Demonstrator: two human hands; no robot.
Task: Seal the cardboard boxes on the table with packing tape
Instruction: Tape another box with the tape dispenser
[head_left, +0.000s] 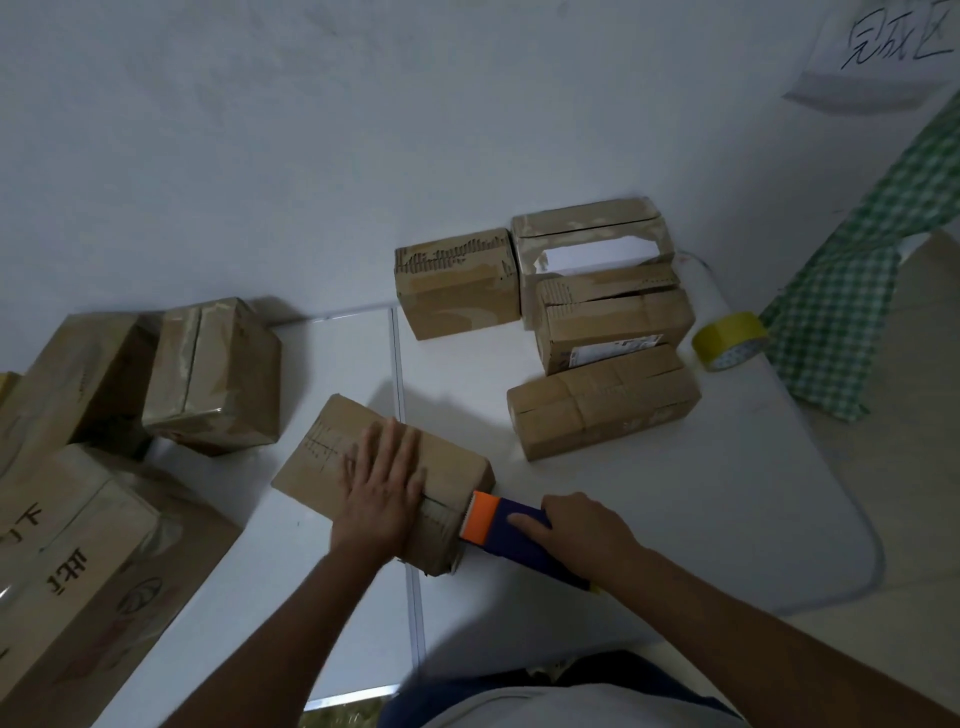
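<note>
Box being worked (374, 462) lies flat on the white counter (649, 519), near the front edge, angled so its long axis runs from upper left to lower right. It sits directly under the left hand and touching the tool in the right.

Left hand (382, 491): arm comes in from bottom centre, palm down on top of the box, fingers straight and spread slightly, pressing the lid. Holds nothing.

Right hand (576, 530): forearm enters from the lower right, wrist roughly level with the counter. Fingers wrapped round the purple handle of a tape dispenser (511, 535), index finger laid straight along its top. The dispenser's orange head sits against the box's near right end, at the top edge.

Elsewhere: four more boxes clustered at the back right (582, 312), close together, some touching. Roll of yellow tape (730, 340) just beside that cluster, at the counter's right edge. Green checked cloth (852, 280) hangs beyond it. Larger cartons stacked at left (104, 441). Paper with handwritten characters on the wall (883, 52), top right.
</note>
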